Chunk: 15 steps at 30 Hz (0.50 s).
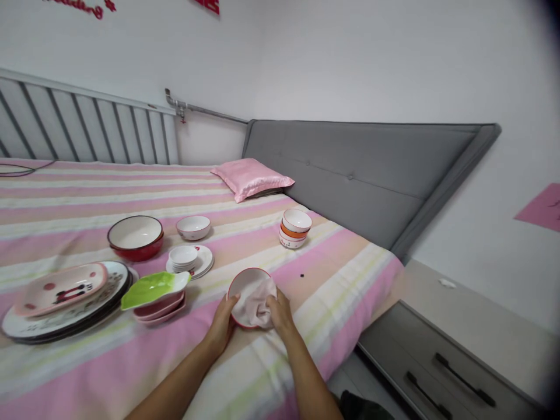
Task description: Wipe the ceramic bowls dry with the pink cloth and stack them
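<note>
A white bowl with a red rim (240, 287) is tilted toward me above the striped bedspread. My left hand (223, 321) grips its left edge, thumb over the rim and fingers behind. Inside the bowl lies a crumpled pale pink cloth (259, 303). My right hand (280, 310) is closed on that cloth at the bowl's right side, its fingertips partly hidden. Beyond, to the right, stands a stack of small bowls (296, 227), white and orange. Left of my hands are a green leaf-shaped dish (153, 289) on pink dishes (161, 309).
Large plates (17, 322) are stacked at the left under a pink oval dish (65, 289). Behind are a red bowl (135, 239), a white bowl (193, 227) and small dishes on plates (203, 262). A pink pillow (254, 178) lies by the grey headboard (350, 157); a drawer cabinet (429, 350) stands right.
</note>
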Each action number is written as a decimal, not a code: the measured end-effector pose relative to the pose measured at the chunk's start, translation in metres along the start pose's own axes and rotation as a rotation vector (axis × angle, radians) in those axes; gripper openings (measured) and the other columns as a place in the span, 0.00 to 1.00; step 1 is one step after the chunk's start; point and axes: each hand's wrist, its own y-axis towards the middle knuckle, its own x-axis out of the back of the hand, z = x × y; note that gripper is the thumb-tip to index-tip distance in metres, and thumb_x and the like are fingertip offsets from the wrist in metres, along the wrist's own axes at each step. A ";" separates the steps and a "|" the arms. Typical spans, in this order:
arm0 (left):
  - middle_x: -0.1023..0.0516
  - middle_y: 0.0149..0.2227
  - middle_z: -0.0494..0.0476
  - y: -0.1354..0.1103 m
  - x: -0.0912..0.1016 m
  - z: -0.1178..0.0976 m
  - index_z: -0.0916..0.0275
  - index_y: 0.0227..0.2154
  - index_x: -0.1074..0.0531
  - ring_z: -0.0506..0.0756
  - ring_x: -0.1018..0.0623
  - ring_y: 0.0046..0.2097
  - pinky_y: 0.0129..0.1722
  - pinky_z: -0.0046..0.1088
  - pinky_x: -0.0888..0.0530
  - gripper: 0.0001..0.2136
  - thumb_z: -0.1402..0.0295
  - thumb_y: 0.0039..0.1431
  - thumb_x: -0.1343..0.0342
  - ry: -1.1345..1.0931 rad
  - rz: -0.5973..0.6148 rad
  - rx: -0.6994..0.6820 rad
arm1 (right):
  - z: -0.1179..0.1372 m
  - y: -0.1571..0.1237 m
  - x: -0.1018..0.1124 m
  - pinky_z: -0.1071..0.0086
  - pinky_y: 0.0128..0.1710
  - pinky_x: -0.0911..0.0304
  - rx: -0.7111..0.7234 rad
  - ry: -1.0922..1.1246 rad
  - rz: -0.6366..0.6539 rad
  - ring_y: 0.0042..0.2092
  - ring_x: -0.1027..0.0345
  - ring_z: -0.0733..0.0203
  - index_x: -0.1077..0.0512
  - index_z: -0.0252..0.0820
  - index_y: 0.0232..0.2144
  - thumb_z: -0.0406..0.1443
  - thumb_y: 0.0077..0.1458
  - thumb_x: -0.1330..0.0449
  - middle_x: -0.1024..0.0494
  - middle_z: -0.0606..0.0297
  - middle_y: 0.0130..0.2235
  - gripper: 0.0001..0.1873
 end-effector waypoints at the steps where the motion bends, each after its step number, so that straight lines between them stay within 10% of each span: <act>1: 0.19 0.44 0.65 -0.010 0.000 -0.001 0.67 0.51 0.31 0.66 0.20 0.45 0.47 0.43 0.25 0.25 0.61 0.51 0.39 0.006 0.013 0.013 | 0.004 -0.006 0.000 0.70 0.37 0.39 -0.004 -0.016 0.014 0.35 0.32 0.57 0.28 0.40 0.33 0.34 0.44 0.52 0.22 0.62 0.33 0.16; 9: 0.26 0.53 0.71 -0.061 0.013 -0.019 0.67 0.51 0.33 0.69 0.28 0.56 0.53 0.46 0.30 0.28 0.55 0.51 0.40 0.356 -0.117 0.002 | 0.023 -0.036 -0.002 0.70 0.33 0.43 -0.102 -0.157 0.129 0.33 0.32 0.59 0.28 0.39 0.24 0.32 0.48 0.49 0.23 0.61 0.29 0.09; 15: 0.32 0.58 0.64 -0.126 0.007 -0.077 0.59 0.55 0.36 0.65 0.30 0.57 0.58 0.49 0.35 0.31 0.53 0.49 0.39 0.904 -0.260 -0.540 | 0.023 -0.036 -0.005 0.67 0.36 0.38 -0.160 -0.290 0.176 0.33 0.31 0.63 0.29 0.37 0.28 0.41 0.59 0.45 0.24 0.65 0.30 0.14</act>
